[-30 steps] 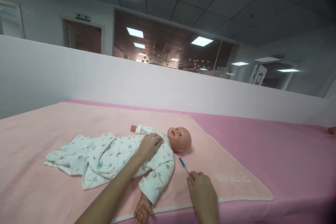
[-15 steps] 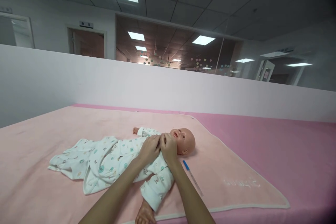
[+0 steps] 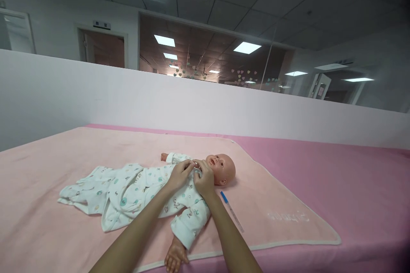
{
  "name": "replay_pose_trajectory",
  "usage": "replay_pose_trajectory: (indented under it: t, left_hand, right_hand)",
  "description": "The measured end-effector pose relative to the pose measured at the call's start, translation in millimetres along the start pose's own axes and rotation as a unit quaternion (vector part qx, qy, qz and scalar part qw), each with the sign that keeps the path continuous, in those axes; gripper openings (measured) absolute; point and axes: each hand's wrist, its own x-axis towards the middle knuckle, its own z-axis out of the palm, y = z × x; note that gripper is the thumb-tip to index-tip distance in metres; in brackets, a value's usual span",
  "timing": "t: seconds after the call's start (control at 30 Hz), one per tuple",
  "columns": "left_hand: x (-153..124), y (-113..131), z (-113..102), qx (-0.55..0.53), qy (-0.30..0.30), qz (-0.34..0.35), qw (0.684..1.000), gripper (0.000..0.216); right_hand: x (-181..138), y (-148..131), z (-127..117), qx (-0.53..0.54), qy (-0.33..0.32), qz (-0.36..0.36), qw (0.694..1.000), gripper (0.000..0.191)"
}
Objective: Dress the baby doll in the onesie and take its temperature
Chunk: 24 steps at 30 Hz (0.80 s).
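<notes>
A baby doll (image 3: pixel 224 168) lies on its back, its head to the right, dressed in a white printed gown (image 3: pixel 128 192). My left hand (image 3: pixel 180 175) rests on the doll's chest, fingers bent and pinching the gown at the neckline. Right beside it, my right hand (image 3: pixel 204 178) curls over the same neckline just below the chin, thumb and fingers closed on the cloth. The fingertips meet there and partly hide the collar. A clear pen with a blue cap (image 3: pixel 232 211) lies near my right forearm.
Under the doll is a peach blanket (image 3: pixel 272 192) with a pale border, spread over a pink padded surface (image 3: pixel 307 162). A low white wall (image 3: pixel 192 106) runs along the back, with glass above it.
My hands stay at the doll's neckline, while the fingers have shifted and my right thumb now shows more. The whole view has moved slightly.
</notes>
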Motion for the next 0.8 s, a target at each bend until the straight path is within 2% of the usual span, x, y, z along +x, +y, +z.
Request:
replay_pose_trajectory:
  t: [0.17, 0.33, 0.63, 0.8]
  left_hand:
    - [3.0, -7.2, -0.1, -0.075, 0.003, 0.012, 0.997, 0.034]
    - [2.4, -6.9, 0.0, -0.081, 0.008, 0.008, 0.997, 0.035]
    - [-0.3, 0.2, -1.6, 0.010, 0.028, -0.026, 0.999, 0.034]
    - [3.9, 2.9, -10.0, 0.115, -0.011, -0.067, 0.991, 0.033]
  right_hand:
    - [-0.8, -2.8, -1.6, -0.001, -0.007, -0.016, 1.000, 0.043]
    - [-1.1, -1.2, 0.5, -0.019, 0.003, -0.015, 1.000, 0.037]
    - [-2.6, 6.1, 5.3, -0.052, 0.042, 0.017, 0.998, 0.036]
    - [-2.8, 10.3, 8.1, -0.062, 0.063, 0.004, 0.996, 0.039]
